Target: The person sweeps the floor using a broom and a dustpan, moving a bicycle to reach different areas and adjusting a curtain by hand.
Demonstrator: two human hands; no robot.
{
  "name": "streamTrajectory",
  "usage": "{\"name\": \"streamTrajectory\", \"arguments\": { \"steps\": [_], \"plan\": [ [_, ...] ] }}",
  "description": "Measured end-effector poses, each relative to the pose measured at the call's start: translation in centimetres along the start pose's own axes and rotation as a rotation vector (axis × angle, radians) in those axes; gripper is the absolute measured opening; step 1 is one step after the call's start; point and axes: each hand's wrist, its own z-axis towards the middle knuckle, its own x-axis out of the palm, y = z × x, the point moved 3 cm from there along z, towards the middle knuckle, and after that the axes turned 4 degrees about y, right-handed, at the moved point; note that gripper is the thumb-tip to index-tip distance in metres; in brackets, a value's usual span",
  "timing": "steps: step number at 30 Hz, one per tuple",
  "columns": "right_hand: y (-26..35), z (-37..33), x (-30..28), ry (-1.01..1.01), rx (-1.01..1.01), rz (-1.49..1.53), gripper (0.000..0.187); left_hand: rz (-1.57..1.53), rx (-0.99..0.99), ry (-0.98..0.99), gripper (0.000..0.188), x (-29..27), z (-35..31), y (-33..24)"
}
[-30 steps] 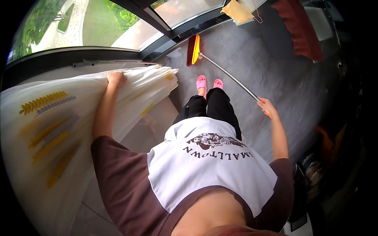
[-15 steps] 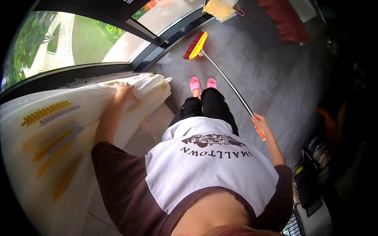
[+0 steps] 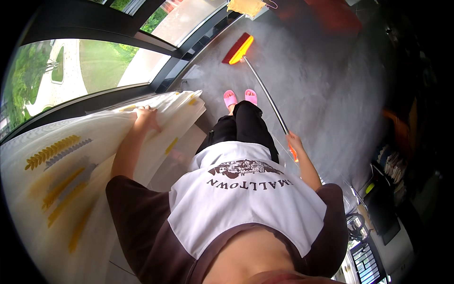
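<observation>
A sheer white curtain (image 3: 101,156) with yellow and grey leaf patterns spreads down my left side. At its upper part, my left hand (image 3: 147,117) is closed over the gathered fabric, its thumb lying against the folds. My right hand (image 3: 294,141) is wrapped round the orange grip of a long-handled broom (image 3: 267,92). The broom's grey metal pole slants away to a yellow head with dark red bristles (image 3: 235,47), which rests on the floor ahead of my feet, near the window wall.
Pink slippers (image 3: 230,97) are on my feet on the grey floor (image 3: 312,90). Large windows (image 3: 90,71) with dark frames run along the left. A yellow cloth (image 3: 247,6) is at the far edge, red fabric (image 3: 333,16) to its right. Dark clutter (image 3: 395,163) stands at right.
My right hand has come left, closer to my body, with the broom grip. The broom head sits slightly farther off in view. My left hand stays on the curtain; the view has shifted a little.
</observation>
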Motion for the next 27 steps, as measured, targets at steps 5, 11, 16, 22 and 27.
{"name": "streamTrajectory", "arguments": {
  "steps": [5,11,16,22,27],
  "plan": [
    [-1.6,-4.5,-3.3,-0.05,-0.036,0.04,0.034,0.021,-0.073,0.081,0.087,1.9,2.9,1.0],
    [2.1,-7.6,-2.5,0.075,0.024,0.04,0.036,0.026,-0.128,0.069,0.058,3.2,5.9,0.9],
    [6.6,-7.0,-0.4,0.176,0.049,-0.065,0.036,0.005,-0.195,-0.081,0.034,4.6,7.1,-0.1],
    [9.8,-5.4,-2.6,0.282,-0.02,-0.448,0.034,-0.052,-0.097,-0.105,0.043,3.5,3.1,-3.0],
    [13.8,-3.0,-2.8,0.345,-0.108,-0.678,0.031,-0.064,-0.255,-0.054,0.083,3.2,1.2,-4.9]
  ]
}}
